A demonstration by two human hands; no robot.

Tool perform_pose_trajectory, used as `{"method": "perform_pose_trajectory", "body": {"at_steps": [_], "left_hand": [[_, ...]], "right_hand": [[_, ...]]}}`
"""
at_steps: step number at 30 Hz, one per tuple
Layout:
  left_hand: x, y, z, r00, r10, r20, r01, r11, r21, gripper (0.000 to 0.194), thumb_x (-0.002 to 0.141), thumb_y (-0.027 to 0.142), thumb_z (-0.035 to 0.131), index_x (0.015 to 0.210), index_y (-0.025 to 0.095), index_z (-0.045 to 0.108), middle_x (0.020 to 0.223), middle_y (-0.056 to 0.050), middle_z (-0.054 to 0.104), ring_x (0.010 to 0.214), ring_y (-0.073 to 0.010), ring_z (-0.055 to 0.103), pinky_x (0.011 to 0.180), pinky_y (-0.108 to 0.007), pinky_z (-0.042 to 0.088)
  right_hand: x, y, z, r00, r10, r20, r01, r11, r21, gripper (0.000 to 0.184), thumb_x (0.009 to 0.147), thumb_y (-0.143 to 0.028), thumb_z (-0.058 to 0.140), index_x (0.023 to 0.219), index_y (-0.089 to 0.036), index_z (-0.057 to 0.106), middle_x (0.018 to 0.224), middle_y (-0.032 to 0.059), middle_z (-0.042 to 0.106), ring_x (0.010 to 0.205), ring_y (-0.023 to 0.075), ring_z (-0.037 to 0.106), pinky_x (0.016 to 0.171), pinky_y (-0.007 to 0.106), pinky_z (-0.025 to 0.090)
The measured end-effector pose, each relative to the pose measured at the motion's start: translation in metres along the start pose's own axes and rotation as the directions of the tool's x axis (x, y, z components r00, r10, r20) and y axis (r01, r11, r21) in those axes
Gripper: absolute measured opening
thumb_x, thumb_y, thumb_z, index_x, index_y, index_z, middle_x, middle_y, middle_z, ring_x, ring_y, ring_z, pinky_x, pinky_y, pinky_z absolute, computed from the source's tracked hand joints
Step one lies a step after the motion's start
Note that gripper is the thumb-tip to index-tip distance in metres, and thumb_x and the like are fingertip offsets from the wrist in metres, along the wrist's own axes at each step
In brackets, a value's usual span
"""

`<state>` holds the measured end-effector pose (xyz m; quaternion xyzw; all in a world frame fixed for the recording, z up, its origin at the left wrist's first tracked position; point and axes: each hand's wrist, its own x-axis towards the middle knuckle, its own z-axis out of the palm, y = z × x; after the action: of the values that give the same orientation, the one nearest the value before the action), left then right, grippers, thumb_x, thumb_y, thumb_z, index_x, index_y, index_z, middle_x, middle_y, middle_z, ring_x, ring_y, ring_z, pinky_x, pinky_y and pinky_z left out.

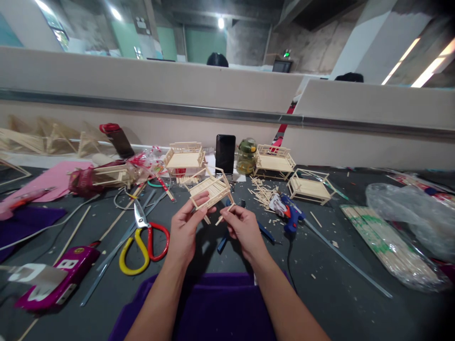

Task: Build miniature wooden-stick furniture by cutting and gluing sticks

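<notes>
Head view, and we're looking across a dark grey worktop [320, 305], littered with chips and offcuts, up to a pale partition [142, 78] with a metal rail [177, 108] running along it. Over the top: concrete walls, a bright lamp [221, 22], a green-lit sign [286, 54] and, at the right, a white pillar [377, 42].

Back on the worktop, three stick models, one [185, 160] left of the upright phone [225, 154], another [273, 163] past the green-lidded jar [245, 161], a third [309, 188] farther right. Loose sticks [263, 195] spill beside the blue glue gun [294, 217]; bagged sticks [391, 246] lie far right. Over on the left, scissors [141, 219] with one red and one yellow handle, a magenta power strip [76, 265] with a plug in it, pink paper [53, 177] and a red-capped bottle [117, 139] leaning behind.

Centre stage, the frame [210, 187] is up off the worktop, tilted, hiding the phone's foot. Left hand [186, 218] is clamped on its near left side; right hand [245, 225] pinches a stick [224, 216] at the near right corner, joined or not, can't tell. Beneath them, blue-handled pliers [266, 233] are half covered. Nearest us, purple cloth [227, 308] spreads under the forearms.
</notes>
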<state>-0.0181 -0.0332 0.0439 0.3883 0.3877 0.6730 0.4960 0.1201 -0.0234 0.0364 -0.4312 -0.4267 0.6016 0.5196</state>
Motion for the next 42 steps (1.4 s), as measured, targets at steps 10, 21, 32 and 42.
{"method": "perform_pose_trajectory", "body": {"at_steps": [10,21,32,42], "left_hand": [[0.012,-0.021,-0.013,0.995,0.093,0.028,-0.097,0.971,0.220,0.022,0.073,0.030,0.073,0.092,0.019,0.077,0.121,-0.011,0.065,0.116,-0.0268,0.057,0.095,-0.037,0.047],[0.020,-0.036,-0.031,0.980,0.128,0.150,-0.179,0.893,0.412,0.022,0.076,0.029,0.066,0.092,0.018,0.076,0.134,-0.015,0.056,0.127,-0.0288,0.049,0.107,-0.045,0.034],[0.023,-0.027,-0.057,0.975,0.117,0.187,-0.220,0.550,0.805,0.050,0.077,0.036,0.064,0.122,0.016,0.059,0.143,-0.016,0.043,0.120,-0.0273,0.054,0.091,-0.038,0.050],[-0.010,-0.001,0.000,0.898,0.272,0.345,-0.438,0.604,0.666,0.017,0.090,0.030,0.056,0.096,0.020,0.068,0.092,-0.004,0.067,0.079,-0.0159,0.061,0.069,-0.025,0.046]], "right_hand": [[0.015,0.007,-0.028,0.998,-0.068,0.014,0.069,0.957,-0.282,0.022,0.069,-0.038,0.068,0.069,-0.016,0.068,0.052,-0.0030,0.056,0.041,0.0074,0.039,0.038,0.019,0.026],[0.016,0.009,-0.031,0.996,-0.084,0.022,0.087,0.966,-0.245,0.025,0.071,-0.041,0.068,0.071,-0.015,0.067,0.052,-0.0029,0.055,0.041,0.0071,0.037,0.037,0.019,0.025],[0.018,0.004,-0.037,0.996,-0.079,0.041,0.087,0.962,-0.259,0.030,0.069,-0.042,0.067,0.083,-0.016,0.065,0.062,-0.0003,0.062,0.042,0.0074,0.039,0.039,0.020,0.026],[0.007,-0.003,-0.025,0.940,-0.277,0.196,0.337,0.840,-0.425,0.016,0.076,-0.032,0.065,0.071,-0.018,0.060,0.061,-0.0045,0.054,0.056,0.0109,0.046,0.055,0.022,0.036]]}}
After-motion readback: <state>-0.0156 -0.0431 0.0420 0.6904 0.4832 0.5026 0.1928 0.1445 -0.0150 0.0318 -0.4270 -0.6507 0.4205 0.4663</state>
